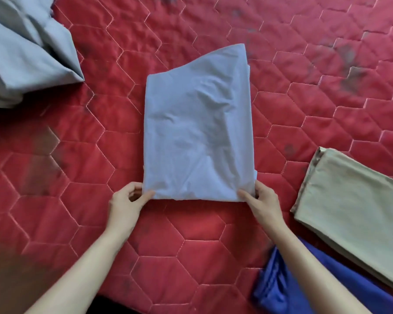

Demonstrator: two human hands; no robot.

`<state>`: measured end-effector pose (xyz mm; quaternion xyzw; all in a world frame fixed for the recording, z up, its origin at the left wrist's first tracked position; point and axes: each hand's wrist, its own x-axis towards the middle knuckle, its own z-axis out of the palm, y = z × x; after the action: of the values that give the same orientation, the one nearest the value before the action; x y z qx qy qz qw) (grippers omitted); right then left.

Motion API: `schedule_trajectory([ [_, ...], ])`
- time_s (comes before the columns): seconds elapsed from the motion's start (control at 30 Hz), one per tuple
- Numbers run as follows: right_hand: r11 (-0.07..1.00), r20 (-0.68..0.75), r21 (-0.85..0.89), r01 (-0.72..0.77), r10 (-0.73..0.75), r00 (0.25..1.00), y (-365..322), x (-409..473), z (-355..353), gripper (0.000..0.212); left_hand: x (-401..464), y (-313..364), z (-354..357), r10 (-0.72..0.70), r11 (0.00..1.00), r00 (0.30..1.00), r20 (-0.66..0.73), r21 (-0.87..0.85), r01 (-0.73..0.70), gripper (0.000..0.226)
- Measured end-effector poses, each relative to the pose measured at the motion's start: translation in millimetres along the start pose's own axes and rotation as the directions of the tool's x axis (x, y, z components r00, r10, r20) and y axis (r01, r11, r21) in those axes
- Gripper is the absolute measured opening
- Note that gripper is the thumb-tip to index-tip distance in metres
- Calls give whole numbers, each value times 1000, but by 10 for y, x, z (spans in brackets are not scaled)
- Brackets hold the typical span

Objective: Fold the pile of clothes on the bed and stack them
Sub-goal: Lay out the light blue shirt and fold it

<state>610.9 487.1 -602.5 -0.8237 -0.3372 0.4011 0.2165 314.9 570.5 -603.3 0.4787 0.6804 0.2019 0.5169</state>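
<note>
Left hand (129,200) and right hand (260,199) each pinch a near corner of the pale blue, thin woven cloth folded into a tall oblong (197,130), thumbs on top, fingers tucked under the hem; it lies flat mid-bed on the red quilted bedspread w/ hexagon stitching (191,257). Step in hand looks like the next fold, near edge up to far edge. To do it well, I'd judge: lift both corners together at equal height, keep the near hem taut btwn the hands so layers don't slide, carry it straight away from the body, land it square. The far edge is uneven, higher at the right than the left, so match to the lower left part or straighten first. Fabric looks light, crisp, softly creased, prob several layers, edges peeking out at the right side. Just right: a folded khaki, smooth, heavier-looking garment (349,207), flat rectangle w/ seamed edge, likely the stack spot. Near it, a crumpled royal blue cloth (275,288) partly under the right forearm. Top left: a bunched grey-blue fabric heap (21,53), loose, deep folds, not yet folded.
</note>
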Motion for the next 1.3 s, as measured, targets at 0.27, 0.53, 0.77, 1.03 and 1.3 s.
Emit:
schedule_trajectory([
  [0.27,986,12,120,-115,115,993,472,-1011,265,43,-754,-482,-238,-70,993,997,21,93,68,9],
  [0.53,988,-268,124,-94,125,955,150,-962,282,24,-451,-156,-213,-35,998,999,-23,-52,33,16],
  [0.77,984,-375,-5,-179,164,913,-185,-495,296,22,156,290,-33,30,999,997,74,-39,-28,22],
  [1.03,947,-368,203,-250,311,876,-89,-467,308,22,318,361,17,14,996,995,95,90,-23,15],
  [1.3,978,-397,187,-95,164,903,-475,135,99,28,865,795,141,-91,975,993,76,-197,104,18],
])
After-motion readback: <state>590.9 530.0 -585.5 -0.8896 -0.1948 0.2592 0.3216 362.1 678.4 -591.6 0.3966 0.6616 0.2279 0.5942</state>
